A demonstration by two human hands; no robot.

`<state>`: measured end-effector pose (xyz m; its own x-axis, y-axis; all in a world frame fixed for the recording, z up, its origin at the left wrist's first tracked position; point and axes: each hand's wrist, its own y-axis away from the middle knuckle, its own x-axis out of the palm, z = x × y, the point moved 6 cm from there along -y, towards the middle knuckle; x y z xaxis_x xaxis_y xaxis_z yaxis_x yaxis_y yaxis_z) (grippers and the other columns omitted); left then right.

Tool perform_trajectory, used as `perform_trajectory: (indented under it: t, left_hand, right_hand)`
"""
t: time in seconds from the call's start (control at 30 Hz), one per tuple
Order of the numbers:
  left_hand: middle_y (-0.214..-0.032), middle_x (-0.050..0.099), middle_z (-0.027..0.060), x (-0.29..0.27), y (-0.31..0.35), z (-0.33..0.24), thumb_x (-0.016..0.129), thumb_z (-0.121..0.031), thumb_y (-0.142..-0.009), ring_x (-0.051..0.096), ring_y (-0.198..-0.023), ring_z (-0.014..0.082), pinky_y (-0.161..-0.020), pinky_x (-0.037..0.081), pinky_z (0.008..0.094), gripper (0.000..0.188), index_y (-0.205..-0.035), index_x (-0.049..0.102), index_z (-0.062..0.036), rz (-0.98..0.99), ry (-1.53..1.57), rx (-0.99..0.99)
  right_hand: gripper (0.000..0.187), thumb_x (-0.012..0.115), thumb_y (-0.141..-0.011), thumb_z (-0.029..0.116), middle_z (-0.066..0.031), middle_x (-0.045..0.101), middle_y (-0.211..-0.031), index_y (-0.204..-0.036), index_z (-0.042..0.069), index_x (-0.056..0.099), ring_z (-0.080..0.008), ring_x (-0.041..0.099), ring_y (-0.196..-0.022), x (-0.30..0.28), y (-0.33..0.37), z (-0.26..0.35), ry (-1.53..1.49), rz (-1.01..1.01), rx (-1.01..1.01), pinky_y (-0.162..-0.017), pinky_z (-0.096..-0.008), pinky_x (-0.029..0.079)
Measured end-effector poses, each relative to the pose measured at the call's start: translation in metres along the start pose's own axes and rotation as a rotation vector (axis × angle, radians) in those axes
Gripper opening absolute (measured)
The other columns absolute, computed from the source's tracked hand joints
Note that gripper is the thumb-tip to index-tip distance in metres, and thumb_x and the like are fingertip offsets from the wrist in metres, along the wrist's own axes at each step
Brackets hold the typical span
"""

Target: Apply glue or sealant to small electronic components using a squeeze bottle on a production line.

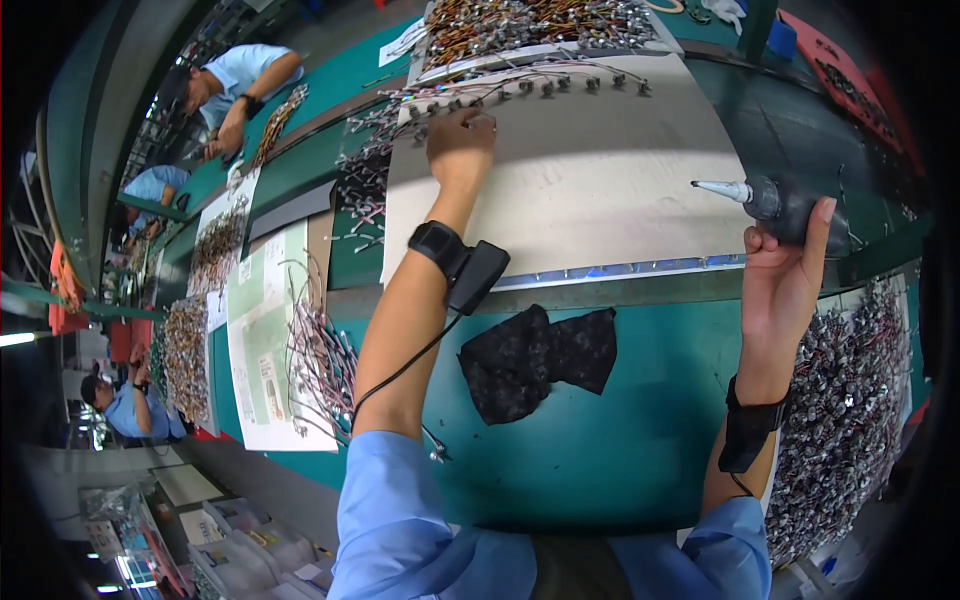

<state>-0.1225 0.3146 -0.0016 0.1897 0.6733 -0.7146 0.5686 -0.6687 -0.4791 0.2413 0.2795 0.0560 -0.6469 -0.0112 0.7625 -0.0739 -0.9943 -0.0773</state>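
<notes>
My left hand (460, 150) reaches to the far left part of a pale board (580, 190), at a row of small wired metal components (548, 88) along its far edge. Its fingers are curled closed, and what they hold, if anything, is hidden. In my right hand (785, 270), at the board's right side, is a dark squeeze bottle (785, 208). The bottle lies tilted, its pale tapered nozzle pointing left over the board. A crumpled black cloth (525, 360) rests on the green table (570, 460) between my forearms.
A heap of wired components (845, 420) covers a board at right; another pile (540, 25) sits at the far side. Loose wired parts (320, 360) and papers (265, 340) lie left. Co-workers (255, 80) in light blue work along the left. A green post (757, 35) stands far right.
</notes>
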Motion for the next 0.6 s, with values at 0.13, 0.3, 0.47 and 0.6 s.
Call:
perform_trajectory:
  t: [0.13, 0.3, 0.47, 0.6]
  left_hand:
    - [-0.080, 0.060, 0.0129, -0.056, 0.013, 0.024, 0.063, -0.030, -0.068, 0.057, -0.071, 0.0261, -0.066, 0.045, 0.0312, 0.032, -0.087, 0.063, -0.0041, 0.175, 0.269, -0.080]
    - [-0.073, 0.061, 0.0131, -0.182, 0.089, 0.047, 0.059, -0.028, -0.074, 0.059, -0.066, 0.0212, -0.062, 0.045, 0.0291, 0.031, -0.088, 0.061, -0.0004, 0.382, 0.148, -0.009]
    - [-0.069, 0.060, 0.0136, -0.248, 0.197, 0.087, 0.061, -0.023, -0.074, 0.058, -0.061, 0.0234, -0.056, 0.045, 0.0307, 0.025, -0.084, 0.060, 0.0002, 0.463, -0.086, -0.313]
    - [-0.070, 0.058, 0.0122, -0.249, 0.259, 0.067, 0.063, -0.023, -0.072, 0.057, -0.063, 0.0281, -0.053, 0.045, 0.0341, 0.024, -0.079, 0.059, -0.0007, 0.401, -0.270, -0.176]
  right_hand:
    - [0.023, 0.049, -0.085, 0.030, -0.0032, 0.057, -0.086, -0.093, 0.009, 0.052, -0.0080, 0.043, -0.060, 0.004, -0.001, -0.007, 0.023, 0.050, 0.009, -0.053, -0.0210, 0.034]
    - [0.025, 0.048, -0.085, 0.028, -0.0048, 0.057, -0.087, -0.097, 0.007, 0.051, -0.0094, 0.043, -0.061, 0.017, 0.011, -0.014, 0.045, 0.198, 0.048, -0.055, -0.0228, 0.035]
    - [0.028, 0.048, -0.085, 0.028, -0.0057, 0.056, -0.088, -0.098, 0.004, 0.050, -0.0097, 0.042, -0.059, 0.027, 0.029, -0.034, 0.079, 0.255, 0.090, -0.056, -0.0233, 0.036]
    - [0.028, 0.048, -0.085, 0.029, -0.0057, 0.056, -0.087, -0.097, 0.004, 0.051, -0.0095, 0.041, -0.057, 0.035, 0.047, -0.035, 0.110, 0.291, 0.119, -0.056, -0.0230, 0.036]
